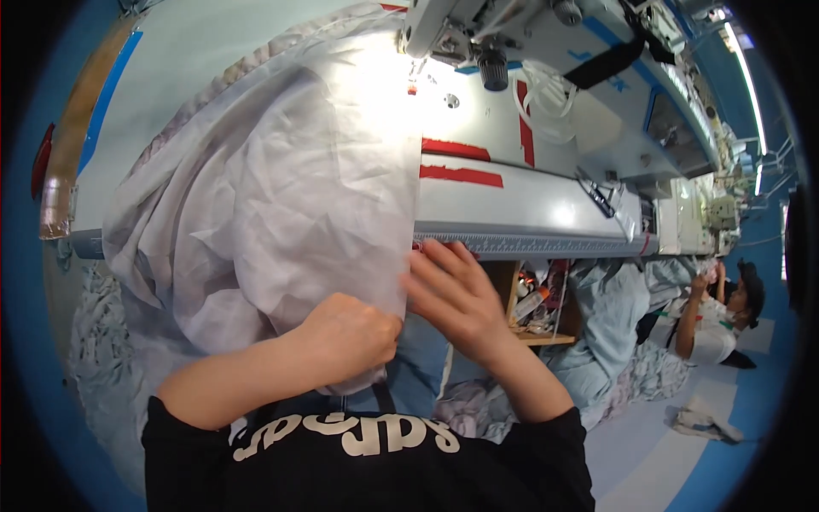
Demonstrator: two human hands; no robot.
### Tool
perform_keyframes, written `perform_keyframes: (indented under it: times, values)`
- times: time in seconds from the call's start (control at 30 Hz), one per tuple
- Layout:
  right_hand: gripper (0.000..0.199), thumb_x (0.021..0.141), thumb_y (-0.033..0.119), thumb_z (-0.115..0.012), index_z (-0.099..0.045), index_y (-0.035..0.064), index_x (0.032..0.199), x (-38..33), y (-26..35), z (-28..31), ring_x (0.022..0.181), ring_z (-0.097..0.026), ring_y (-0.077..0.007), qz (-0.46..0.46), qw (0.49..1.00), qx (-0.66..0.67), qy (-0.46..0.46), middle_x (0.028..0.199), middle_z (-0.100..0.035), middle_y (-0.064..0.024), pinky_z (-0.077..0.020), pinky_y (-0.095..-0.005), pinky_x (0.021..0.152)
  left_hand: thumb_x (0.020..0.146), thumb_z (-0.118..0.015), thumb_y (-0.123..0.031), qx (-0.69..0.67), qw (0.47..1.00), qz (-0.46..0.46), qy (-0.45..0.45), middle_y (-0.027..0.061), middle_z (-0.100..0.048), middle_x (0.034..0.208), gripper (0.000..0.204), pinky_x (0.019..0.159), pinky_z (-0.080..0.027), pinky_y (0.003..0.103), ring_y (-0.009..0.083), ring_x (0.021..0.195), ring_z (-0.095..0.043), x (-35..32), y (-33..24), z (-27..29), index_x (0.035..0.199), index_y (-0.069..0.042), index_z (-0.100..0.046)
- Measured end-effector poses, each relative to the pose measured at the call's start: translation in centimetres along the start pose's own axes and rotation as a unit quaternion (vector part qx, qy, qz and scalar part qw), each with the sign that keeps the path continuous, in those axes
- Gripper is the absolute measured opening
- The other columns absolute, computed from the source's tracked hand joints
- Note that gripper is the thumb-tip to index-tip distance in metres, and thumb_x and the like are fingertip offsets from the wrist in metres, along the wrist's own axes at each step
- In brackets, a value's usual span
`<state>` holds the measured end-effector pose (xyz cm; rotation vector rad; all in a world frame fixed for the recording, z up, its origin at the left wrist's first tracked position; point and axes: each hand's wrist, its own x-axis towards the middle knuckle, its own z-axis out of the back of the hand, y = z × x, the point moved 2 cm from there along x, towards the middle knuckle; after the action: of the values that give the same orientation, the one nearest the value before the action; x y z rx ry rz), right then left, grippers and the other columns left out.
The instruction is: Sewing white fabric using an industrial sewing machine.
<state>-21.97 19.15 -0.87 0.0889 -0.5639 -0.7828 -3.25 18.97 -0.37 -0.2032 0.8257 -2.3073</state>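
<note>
Gripping the long pale lilac-white fabric sheet (299, 205), your left hand (354, 331) is curled into a fist near its right border, just past the front edge of the pale grey sewing bench (546, 196). Your right hand (456, 294) sits just beside it, slightly blurred, its fingers stretched out and a little apart at the fabric's right border; you cannot tell where its thumb rests.

The sheet lies in loose folds over the left half of the bench, its right border running from the brightly lit needle area (413, 81) down over the front edge toward your lap. Along that front edge, to the right of the fabric, runs a grey measuring strip with fine marks (546, 245). Behind the strip you have two short red tape strips (461, 176) and, farther toward the bench's right end, a pair of dark-handled snips (597, 196). The white sewing machine (614, 102) stands along the rear edge. Under the front edge is an open wooden shelf (546, 340) with small items; pale blue cloth (606, 316) hangs beside it. Beyond the right end sits a co-worker (712, 316) in a white top.
</note>
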Motion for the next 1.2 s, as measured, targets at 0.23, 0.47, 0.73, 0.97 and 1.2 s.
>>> perform_keyframes:
  times: [0.23, 0.47, 0.73, 0.97, 1.2]
  values:
    - [0.024, 0.077, 0.005, -0.064, -0.069, 0.0000, 0.100, -0.6, -1.2, -3.7, 0.112, -0.066, -0.0261, 0.095, 0.976, 0.191, 0.038, 0.113, -0.069, -0.0147, -0.0511, -0.0427, 0.101, 0.088, -0.067, -0.019, 0.041, 0.902, 0.113, -0.414, 0.0171, -0.066, 0.100, 0.033, 0.073, -0.051, 0.042, 0.0335, 0.081, -0.066, 10.0, 11.5, 10.6, 0.118, -0.005, -0.059]
    - [0.020, 0.079, 0.005, -0.068, -0.070, -0.0007, 0.098, 1.9, -2.0, -2.4, 0.110, -0.066, -0.0255, 0.069, 0.964, 0.226, 0.119, 0.110, -0.070, -0.0133, -0.0539, -0.0399, 0.097, 0.083, -0.074, -0.030, 0.089, 0.883, 0.142, -0.438, 0.0118, -0.068, 0.100, 0.034, 0.079, -0.052, 0.043, 0.0337, 0.089, -0.066, 17.4, 20.6, 13.5, 0.103, -0.004, -0.064]
    - [0.023, 0.082, 0.005, -0.067, -0.069, 0.0003, 0.105, 4.9, -3.6, -1.5, 0.113, -0.066, -0.0248, 0.026, 0.949, 0.284, 0.131, 0.114, -0.069, -0.0130, -0.0535, -0.0397, 0.098, 0.083, -0.073, -0.035, 0.039, 0.896, 0.202, -0.393, 0.0155, -0.070, 0.089, 0.036, 0.080, -0.051, 0.043, 0.0330, 0.088, -0.067, 20.4, 22.7, 18.5, 0.097, -0.002, -0.066]
    - [0.016, 0.089, 0.014, -0.064, -0.072, 0.0071, 0.101, 7.8, -6.5, -0.9, 0.106, -0.069, -0.0209, -0.001, 0.940, 0.308, 0.148, 0.106, -0.073, -0.0082, -0.0549, -0.0358, 0.095, 0.083, -0.073, -0.034, 0.075, 0.883, 0.165, -0.432, 0.0157, -0.069, 0.089, 0.035, 0.078, -0.049, 0.042, 0.0336, 0.085, -0.066, 22.7, 26.5, 20.2, 0.096, -0.002, -0.066]
    - [0.017, 0.091, 0.022, -0.063, -0.073, 0.0097, 0.096, 10.6, -8.8, -0.5, 0.104, -0.070, -0.0205, 0.007, 0.939, 0.305, 0.158, 0.104, -0.074, -0.0056, -0.0544, -0.0366, 0.091, 0.084, -0.071, -0.037, 0.113, 0.868, 0.197, -0.441, 0.0151, -0.069, 0.090, 0.036, 0.080, -0.049, 0.044, 0.0339, 0.087, -0.066, 23.5, 28.8, 21.9, 0.094, -0.003, -0.067]
